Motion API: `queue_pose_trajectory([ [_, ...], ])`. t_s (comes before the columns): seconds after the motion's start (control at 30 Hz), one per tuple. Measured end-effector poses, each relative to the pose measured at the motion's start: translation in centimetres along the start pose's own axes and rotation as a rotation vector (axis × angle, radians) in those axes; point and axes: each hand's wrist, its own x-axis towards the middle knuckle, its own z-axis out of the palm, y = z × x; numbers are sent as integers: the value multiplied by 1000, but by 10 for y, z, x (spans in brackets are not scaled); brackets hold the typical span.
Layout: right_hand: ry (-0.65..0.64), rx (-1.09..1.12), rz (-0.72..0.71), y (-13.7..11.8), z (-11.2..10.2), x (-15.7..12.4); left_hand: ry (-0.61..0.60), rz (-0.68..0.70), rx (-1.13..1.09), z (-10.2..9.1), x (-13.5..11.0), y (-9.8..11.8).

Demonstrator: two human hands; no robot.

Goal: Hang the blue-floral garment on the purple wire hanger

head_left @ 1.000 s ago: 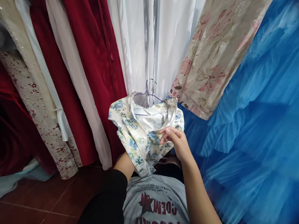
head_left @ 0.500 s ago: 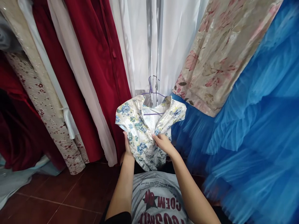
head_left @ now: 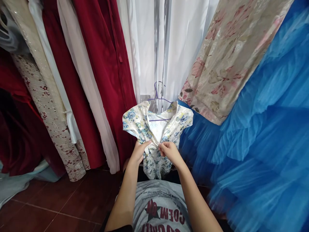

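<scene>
A white dress with a blue and yellow flower print (head_left: 138, 124) hangs in front of me on a purple wire hanger (head_left: 156, 94). It has short cap sleeves, and its front is open in a V from the neck. My left hand (head_left: 139, 151) grips the cloth at the left side of the front, thumb on top and the other fingers mostly hidden. At the bottom of the V, my right hand (head_left: 170, 151) pinches the edge of the opening between thumb and fingers. Below both hands the gathered lower part hangs down towards my lap.
Long dark red gowns (head_left: 101, 58) and a beige floral gown (head_left: 48, 106) hang at the left. White cloth (head_left: 185, 38) hangs behind the hanger. To the right are a pink-flowered beige garment (head_left: 217, 71) and a wide blue tulle skirt (head_left: 263, 154). Dark red tiles (head_left: 70, 203) cover the floor.
My left hand has moved from the dress's outer side inwards onto its front, close to my right hand. My right hand stays at the bottom of the V, its fingers more curled.
</scene>
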Motion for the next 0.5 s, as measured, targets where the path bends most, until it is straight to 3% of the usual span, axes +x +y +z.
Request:
queue_pose_trajectory([
  [0.07, 23, 31, 10, -3, -7, -3, 187, 119, 73, -9, 6, -5],
  [0.17, 52, 48, 20, -7, -14, -6, 558, 450, 293, -17, 9, -10],
  [0.2, 57, 46, 23, -8, -15, -6, 603, 545, 368, -16, 6, -12],
  [0.23, 58, 41, 25, -8, -14, -5, 555, 595, 428, -13, 2, -14],
  [0.27, 54, 35, 24, -9, -13, -5, 414, 592, 468, -8, -3, -16],
  [0.33, 33, 20, 17, -7, -9, -5, 53, 472, 453, 7, -14, -24],
  [0.37, 18, 12, 11, -6, -7, -5, -72, 397, 420, 16, -19, -29],
  [0.4, 5, 3, 6, -4, -5, -6, -130, 338, 386, 23, -23, -34],
  [0.5, -10, -32, 3, -1, -5, -9, -100, 304, 354, 35, -29, -44],
])
